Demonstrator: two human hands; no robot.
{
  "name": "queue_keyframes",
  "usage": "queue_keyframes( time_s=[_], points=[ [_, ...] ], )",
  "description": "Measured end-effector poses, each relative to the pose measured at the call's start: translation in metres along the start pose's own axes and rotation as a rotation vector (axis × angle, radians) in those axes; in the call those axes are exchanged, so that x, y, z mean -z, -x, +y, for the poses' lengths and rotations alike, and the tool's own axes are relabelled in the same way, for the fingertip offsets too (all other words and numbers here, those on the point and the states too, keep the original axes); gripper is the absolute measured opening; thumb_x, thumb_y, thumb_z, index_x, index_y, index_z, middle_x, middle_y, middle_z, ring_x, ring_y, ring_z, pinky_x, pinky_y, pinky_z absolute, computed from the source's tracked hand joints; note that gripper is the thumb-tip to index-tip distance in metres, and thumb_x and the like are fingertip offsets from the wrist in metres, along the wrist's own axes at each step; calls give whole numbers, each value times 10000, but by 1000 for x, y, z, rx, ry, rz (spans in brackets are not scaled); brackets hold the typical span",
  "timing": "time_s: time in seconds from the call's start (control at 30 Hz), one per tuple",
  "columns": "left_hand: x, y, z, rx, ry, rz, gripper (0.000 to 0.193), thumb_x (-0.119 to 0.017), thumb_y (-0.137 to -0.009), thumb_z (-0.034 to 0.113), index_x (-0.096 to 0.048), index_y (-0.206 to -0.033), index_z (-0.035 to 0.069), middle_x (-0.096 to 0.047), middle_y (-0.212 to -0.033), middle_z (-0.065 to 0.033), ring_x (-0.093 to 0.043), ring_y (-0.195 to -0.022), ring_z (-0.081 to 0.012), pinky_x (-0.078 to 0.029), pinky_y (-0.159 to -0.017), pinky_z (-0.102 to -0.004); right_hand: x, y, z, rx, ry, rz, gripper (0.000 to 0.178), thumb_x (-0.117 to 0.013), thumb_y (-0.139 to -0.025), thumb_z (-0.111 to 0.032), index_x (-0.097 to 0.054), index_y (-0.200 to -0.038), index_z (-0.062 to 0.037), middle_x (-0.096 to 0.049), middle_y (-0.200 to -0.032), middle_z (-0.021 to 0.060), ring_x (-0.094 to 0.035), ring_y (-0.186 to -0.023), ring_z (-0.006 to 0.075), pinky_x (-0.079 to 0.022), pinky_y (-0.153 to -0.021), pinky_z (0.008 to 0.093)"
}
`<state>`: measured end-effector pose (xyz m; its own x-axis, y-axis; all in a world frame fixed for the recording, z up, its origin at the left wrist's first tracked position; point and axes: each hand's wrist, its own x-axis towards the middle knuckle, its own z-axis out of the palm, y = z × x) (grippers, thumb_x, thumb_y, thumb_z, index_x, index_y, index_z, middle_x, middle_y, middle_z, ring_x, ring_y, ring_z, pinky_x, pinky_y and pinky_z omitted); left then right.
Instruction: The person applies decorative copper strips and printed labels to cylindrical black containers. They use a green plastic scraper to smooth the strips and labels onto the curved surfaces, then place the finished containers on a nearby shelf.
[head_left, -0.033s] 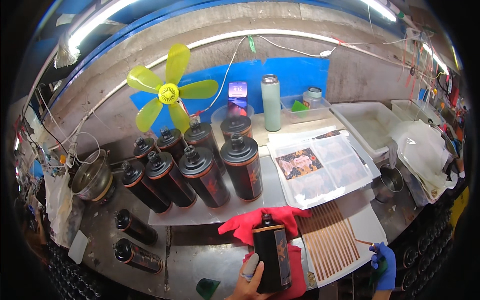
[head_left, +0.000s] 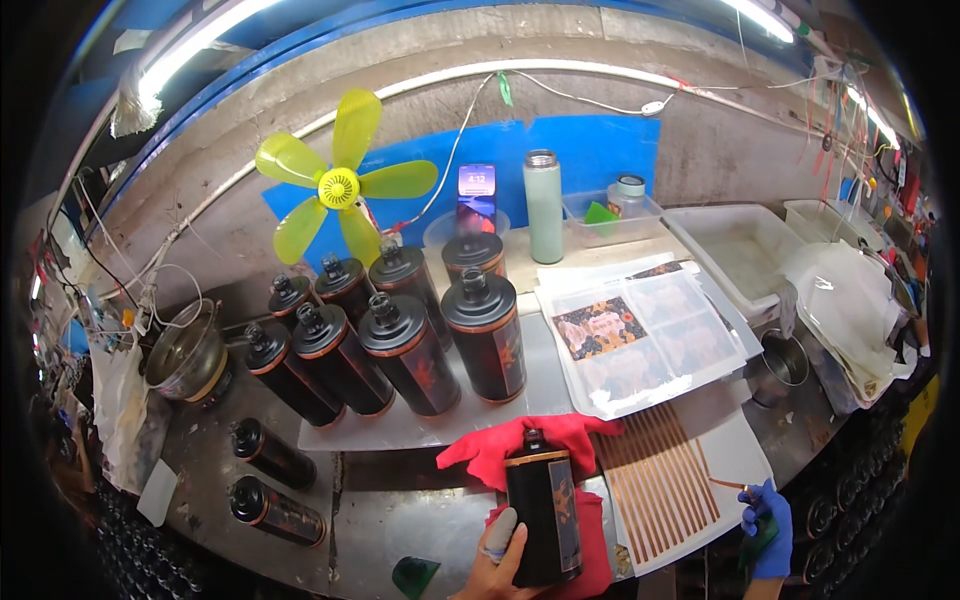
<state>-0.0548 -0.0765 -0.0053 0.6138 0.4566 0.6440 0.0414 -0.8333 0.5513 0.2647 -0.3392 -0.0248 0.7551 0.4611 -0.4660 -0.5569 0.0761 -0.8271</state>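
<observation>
My left hand (head_left: 497,558), with a grey cot on one finger, is closed around the lower left side of a black bottle (head_left: 530,505). The bottle has a copper band at its shoulder and a patterned label panel on its side. It leans back against a red cloth (head_left: 590,535). At the right, my blue-gloved right hand (head_left: 768,530) pinches the end of a thin copper-coloured strip (head_left: 726,484). A dark green translucent piece also shows in that glove. Just left of the glove lies a white sheet (head_left: 735,455) bearing rows of copper strips (head_left: 655,490).
Several black bottles (head_left: 425,370) stand on a board behind, and two smaller ones (head_left: 275,510) lie at left. A patterned decal sheet (head_left: 600,328), a metal cup (head_left: 780,362) and a white tub (head_left: 725,245) are at right. A yellow-green fan (head_left: 338,188) stands at the back.
</observation>
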Motion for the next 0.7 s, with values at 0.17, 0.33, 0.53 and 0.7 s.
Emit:
queue_keyframes(
  time_s=[0.17,0.33,0.53,0.7],
  points=[
    [-2,2,4,20,-52,-32,945,-827,-604,252,-315,-1316,-98,-315,-1320,-362,-374,-1197,-497,-334,-1002,-500,-38,-1,-18,77,52,-46,237,-530,-897,-255,-572,-889,-22,-583,-779,104,-458,-475,90,-340,-366,198],
    [5,9,5,80,-2,-147,966,-801,-627,203,-241,-1375,-42,-243,-1368,-350,-317,-1240,-494,-313,-1011,-498,-76,7,-38,151,35,-205,243,-533,-891,-241,-572,-865,-3,-586,-762,126,-424,-459,86,-327,-395,182],
    [9,14,20,217,-17,-247,1006,-780,-639,159,-155,-1409,-9,-183,-1393,-344,-253,-1265,-508,-300,-1019,-480,-95,6,-50,126,43,-338,487,-405,-950,-409,-592,-801,15,-591,-714,158,-402,-412,100,-308,-379,186],
    [6,10,28,198,-28,-181,962,-762,-665,154,-165,-1404,4,-212,-1370,-335,-294,-1220,-490,-331,-982,-464,-111,23,-55,93,53,-399,387,-515,-901,-327,-601,-766,25,-596,-687,139,-423,-397,98,-302,-349,206]
  ],
)
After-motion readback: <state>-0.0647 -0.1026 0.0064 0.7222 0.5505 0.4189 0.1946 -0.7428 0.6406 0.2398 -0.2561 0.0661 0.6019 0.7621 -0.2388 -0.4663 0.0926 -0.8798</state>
